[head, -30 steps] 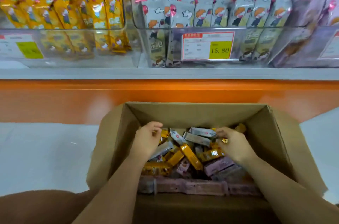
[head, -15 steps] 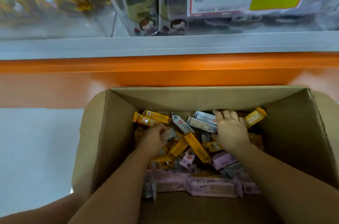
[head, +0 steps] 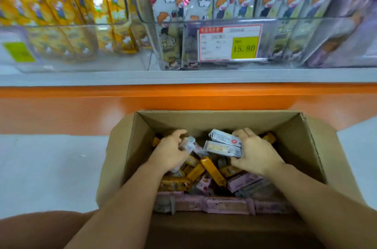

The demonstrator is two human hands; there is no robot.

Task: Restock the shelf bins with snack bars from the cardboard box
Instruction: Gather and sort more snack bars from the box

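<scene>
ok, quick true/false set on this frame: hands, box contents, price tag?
1. The left hand and right hand are both inside the box. True.
2. The right hand holds yellow bars. False: it grips two grey bars.
3. The price tag reads 15.80. True.
4. The box holds only grey bars. False: yellow bars and pink bars lie there too.
5. The left hand is empty. False: it grips a grey bar.
</scene>
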